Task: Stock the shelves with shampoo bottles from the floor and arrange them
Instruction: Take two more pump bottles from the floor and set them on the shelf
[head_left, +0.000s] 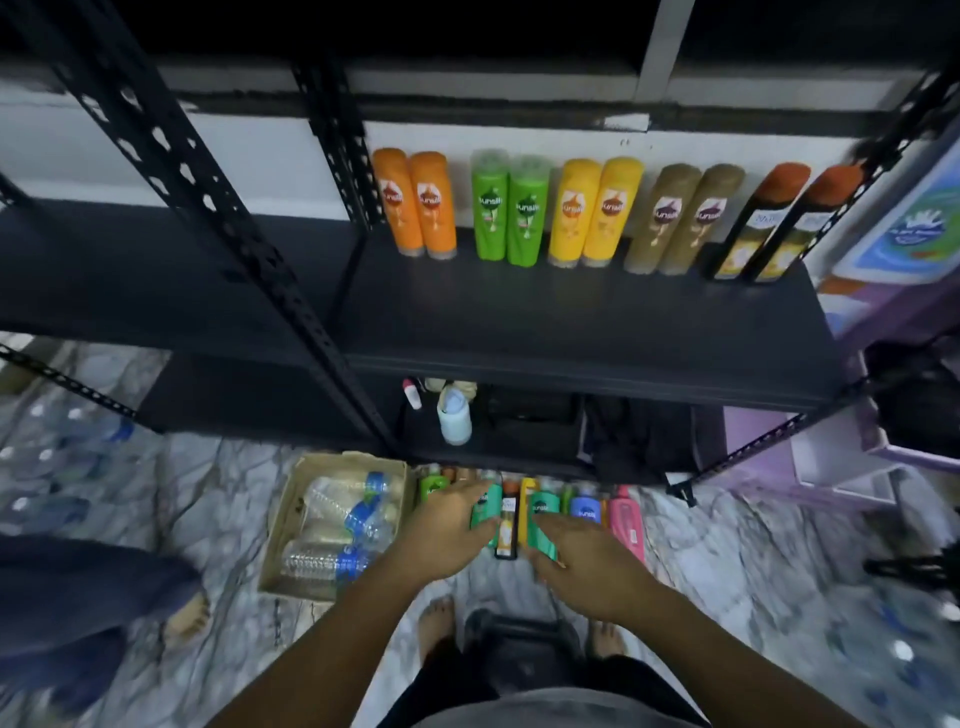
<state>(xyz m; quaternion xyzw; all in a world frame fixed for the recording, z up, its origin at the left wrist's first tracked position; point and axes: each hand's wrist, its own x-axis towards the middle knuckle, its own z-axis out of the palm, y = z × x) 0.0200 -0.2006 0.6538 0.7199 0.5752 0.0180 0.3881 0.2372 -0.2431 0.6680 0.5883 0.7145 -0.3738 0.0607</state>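
Pickup is happening: left hand (447, 525) and right hand (584, 553) are reaching onto teal bottles (544, 508) standing on the floor (208, 499), fingers part-curled, grip too blurred to tell, each likely needing a firm hold before lifting to the shelf (571, 312).

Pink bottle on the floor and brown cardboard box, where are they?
Pink plastic bottle (627, 525): head view, middle of its body.
Brown cardboard box (291, 519): head view, its left wall.
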